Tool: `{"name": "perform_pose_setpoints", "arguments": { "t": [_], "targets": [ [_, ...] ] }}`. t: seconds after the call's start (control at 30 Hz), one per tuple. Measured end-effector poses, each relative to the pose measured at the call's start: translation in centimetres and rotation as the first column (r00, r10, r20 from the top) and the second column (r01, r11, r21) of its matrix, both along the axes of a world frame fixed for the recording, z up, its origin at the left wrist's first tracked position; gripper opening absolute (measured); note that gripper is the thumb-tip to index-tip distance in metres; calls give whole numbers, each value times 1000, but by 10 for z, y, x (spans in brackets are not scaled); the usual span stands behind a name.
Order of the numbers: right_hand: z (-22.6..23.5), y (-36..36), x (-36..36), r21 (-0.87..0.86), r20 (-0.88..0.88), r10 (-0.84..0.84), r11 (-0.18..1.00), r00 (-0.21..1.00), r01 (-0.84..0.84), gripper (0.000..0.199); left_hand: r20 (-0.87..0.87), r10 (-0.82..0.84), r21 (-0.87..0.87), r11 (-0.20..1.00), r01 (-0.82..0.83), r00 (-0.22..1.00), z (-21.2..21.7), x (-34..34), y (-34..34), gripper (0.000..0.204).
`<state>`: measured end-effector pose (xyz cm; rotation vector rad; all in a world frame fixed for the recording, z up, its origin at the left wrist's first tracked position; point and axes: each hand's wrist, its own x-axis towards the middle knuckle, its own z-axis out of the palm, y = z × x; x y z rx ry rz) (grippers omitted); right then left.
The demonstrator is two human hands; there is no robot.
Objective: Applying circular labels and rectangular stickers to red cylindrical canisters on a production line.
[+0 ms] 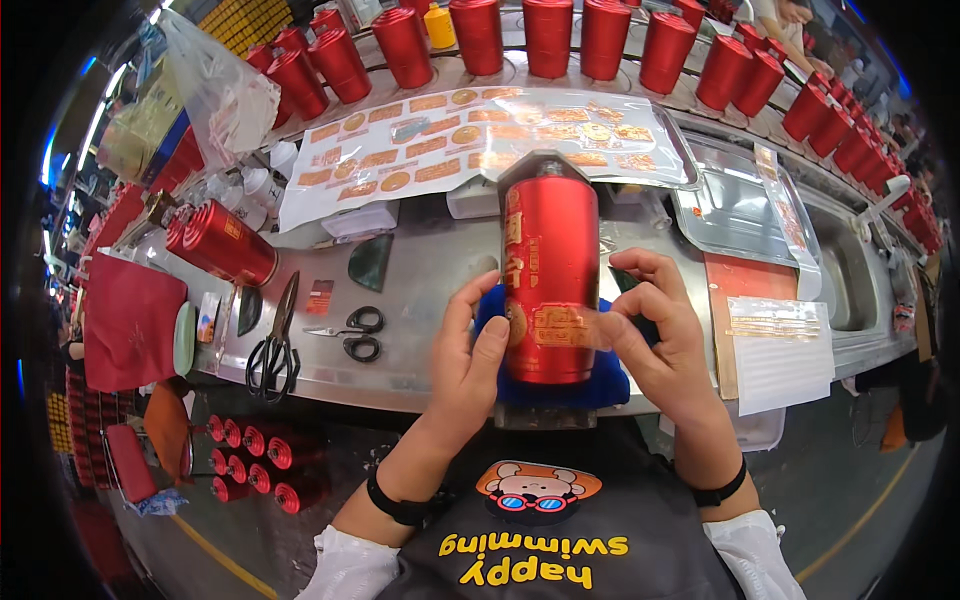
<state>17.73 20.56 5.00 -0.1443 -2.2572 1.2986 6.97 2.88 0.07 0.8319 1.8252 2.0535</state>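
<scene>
A glossy red metal bottle (pixel 552 240) with gold markings lies lengthwise before me on a blue cloth (pixel 610 385). Its far end meets a dark angular block (pixel 545 165). Across its near part sits a gold label on clear film (pixel 562 325). My left hand (pixel 468 355) is beside the bottle's left side, fingers extended and thumb apart, not wrapped round it. My right hand (pixel 660 325) is at the right side, thumb and forefinger pinched at the film's right edge. A dark green piece (pixel 624 279) shows partly behind the right fingers; whether they hold it is unclear.
A sheet of gold labels (pixel 400 150) lies beyond the bottle. Scissors (pixel 274 350), smaller scissors (pixel 356 332) and a green scraper (pixel 371 262) are on the left. A metal tray (pixel 735 205) and a sink (pixel 850 270) are on the right. Red canisters (pixel 548 40) line the conveyor behind.
</scene>
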Motion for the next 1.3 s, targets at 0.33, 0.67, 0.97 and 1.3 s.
{"name": "perform_pose_setpoints", "arguments": {
  "t": [0.33,0.67,0.97,1.3],
  "targets": [
    [9,1,-7,-4,-25,46,999,999,-46,11,-191,-47,-66,997,35,980,8,-7,20,69],
    [-4,3,-5,-42,43,-25,999,999,27,13,-98,-89,6,996,90,991,7,-7,25,68],
    [-17,5,-9,-74,30,-15,997,999,18,14,-103,-88,1,996,89,991,5,-9,25,63],
    [-22,4,-9,-127,54,-5,992,999,12,15,-31,-99,-8,995,99,995,6,-9,24,58]
  ]
}}
